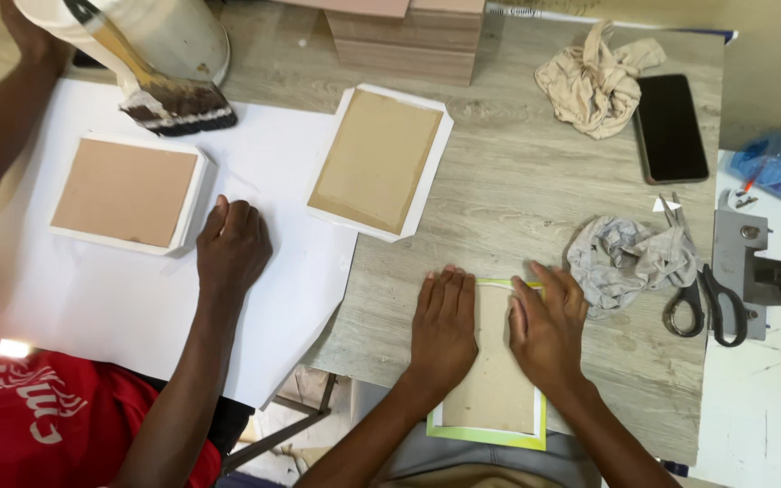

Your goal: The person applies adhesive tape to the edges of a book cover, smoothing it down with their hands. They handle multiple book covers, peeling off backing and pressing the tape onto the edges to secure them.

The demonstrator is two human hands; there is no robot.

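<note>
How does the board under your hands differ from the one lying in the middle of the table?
The near board sits on green-edged paper; the middle board sits on white paper with clipped corners. Both hands, left hand and right hand, press flat on the near board; nobody touches the middle board. The near one overhangs the table edge; the middle one lies tilted. Both are tan rectangles.

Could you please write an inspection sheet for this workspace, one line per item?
Surface: grey wood-look table, white sheet on its left part.
Job's things: brown board on green-edged paper, at the near edge.
Clutter: two rags, scissors, phone, two white-wrapped boards.
Hands: left hand and right hand lie flat on the board; a co-worker's hand rests on the sheet.
Cables: nothing seen.
Surroundings: co-worker holds a glue brush.
</note>
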